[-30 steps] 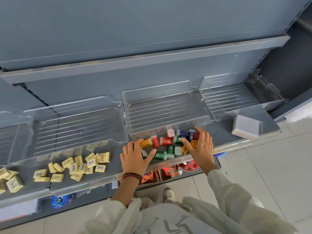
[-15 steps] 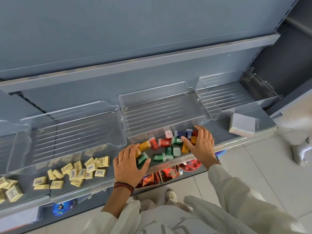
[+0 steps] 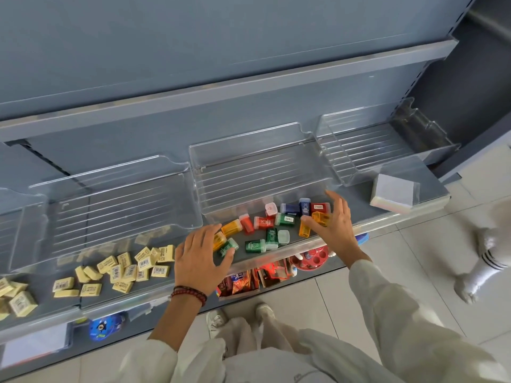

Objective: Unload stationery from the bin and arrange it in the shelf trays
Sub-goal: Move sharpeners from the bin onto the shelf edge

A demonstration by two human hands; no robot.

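Note:
Several small coloured sharpeners (image 3: 265, 230) in red, green, orange and blue lie loose in the front part of the middle clear tray (image 3: 249, 172) on the grey shelf. My left hand (image 3: 199, 255) lies flat with spread fingers at the left edge of the pile, touching an orange sharpener (image 3: 219, 240) and a green sharpener (image 3: 229, 246). My right hand (image 3: 336, 225) hovers with spread fingers at the right edge, its thumb against an orange sharpener (image 3: 304, 230) and another orange one (image 3: 320, 218) under its fingers.
Several yellow erasers (image 3: 124, 268) are scattered in the left tray (image 3: 119, 200). A clear tray (image 3: 367, 142) and a white box (image 3: 392, 194) are at the right. Below the shelf are a red palette (image 3: 311, 258) and snack packs (image 3: 240, 283). Another person's legs (image 3: 486, 258) stand at the right.
My left hand slid back and left, dragging a green and an orange sharpener with it. My right hand lifted slightly at the pile's right edge. Someone's legs came into view.

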